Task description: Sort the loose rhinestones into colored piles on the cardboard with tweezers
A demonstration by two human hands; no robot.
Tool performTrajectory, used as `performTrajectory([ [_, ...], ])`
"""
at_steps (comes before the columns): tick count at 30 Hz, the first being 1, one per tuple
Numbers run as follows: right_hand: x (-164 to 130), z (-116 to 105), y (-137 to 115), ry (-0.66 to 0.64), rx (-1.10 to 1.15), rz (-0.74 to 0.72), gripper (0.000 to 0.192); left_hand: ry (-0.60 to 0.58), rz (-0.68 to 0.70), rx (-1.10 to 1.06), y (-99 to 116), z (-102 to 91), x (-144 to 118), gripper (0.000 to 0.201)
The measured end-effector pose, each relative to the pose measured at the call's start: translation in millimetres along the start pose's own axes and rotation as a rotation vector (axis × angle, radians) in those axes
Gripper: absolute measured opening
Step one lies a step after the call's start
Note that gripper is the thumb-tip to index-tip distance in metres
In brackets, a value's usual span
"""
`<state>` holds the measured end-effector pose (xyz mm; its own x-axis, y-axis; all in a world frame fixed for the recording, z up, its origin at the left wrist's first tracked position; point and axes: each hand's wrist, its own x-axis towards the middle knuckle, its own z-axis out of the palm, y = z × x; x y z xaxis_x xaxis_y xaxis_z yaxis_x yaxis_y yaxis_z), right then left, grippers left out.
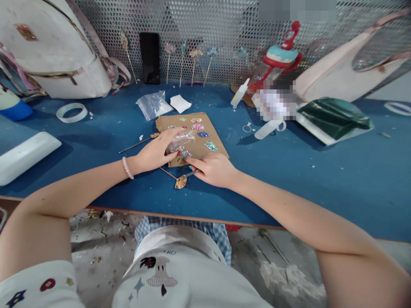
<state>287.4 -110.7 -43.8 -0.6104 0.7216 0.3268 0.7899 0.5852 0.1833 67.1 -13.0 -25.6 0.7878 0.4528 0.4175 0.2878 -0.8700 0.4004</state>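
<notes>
A brown cardboard sheet [215, 139] lies on the blue table [321, 179] with several small piles of coloured sequins [211, 146] on it. My left hand [157, 150] rests on the sheet's left edge, fingers on a small clear plastic bag [183, 137] of glitter pieces. My right hand [213, 169] lies at the sheet's near edge, its forefinger touching a sequin pile. It seems to hold a thin tool [192, 173], though the grip is partly hidden. A gold fan-shaped hairpin [180, 182] lies just below both hands. A second gold pin [138, 143] lies left of my left hand.
A white backpack [58, 55], a tape roll [72, 112] and a white case [25, 156] are at left. A black phone [150, 57] and decorated pins [194, 64] lean on the perforated wall. A glue bottle [239, 93], a red dispenser [282, 55] and a green cloth [334, 117] are at right.
</notes>
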Motion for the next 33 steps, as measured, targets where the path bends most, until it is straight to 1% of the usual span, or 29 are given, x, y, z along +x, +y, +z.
performTrajectory([
  [4,0.8,-1.3,-0.5,-0.011,0.007,0.007,0.038,-0.017,-0.002,0.016,0.0,0.3,0.2,0.064],
  [9,1.0,-1.6,-0.5,-0.012,0.033,0.003,0.038,-0.011,0.021,0.0,0.4,0.1,-0.4,0.064],
  [16,0.4,-1.0,0.1,-0.019,0.034,0.017,0.039,-0.029,-0.037,0.01,1.0,-0.4,-0.9,0.064],
  [22,0.6,-1.6,0.1,-0.028,0.015,0.017,0.039,-0.023,-0.024,0.006,0.0,0.7,-1.5,0.064],
  [26,0.7,-2.0,0.0,-0.04,0.006,0.019,0.04,-0.037,-0.045,-0.001,0.8,0.5,-1.0,0.062],
  [33,1.3,-3.9,-0.6,-0.041,0.016,0.018,0.038,-0.016,-0.026,-0.015,0.4,-0.1,-0.8,0.063],
])
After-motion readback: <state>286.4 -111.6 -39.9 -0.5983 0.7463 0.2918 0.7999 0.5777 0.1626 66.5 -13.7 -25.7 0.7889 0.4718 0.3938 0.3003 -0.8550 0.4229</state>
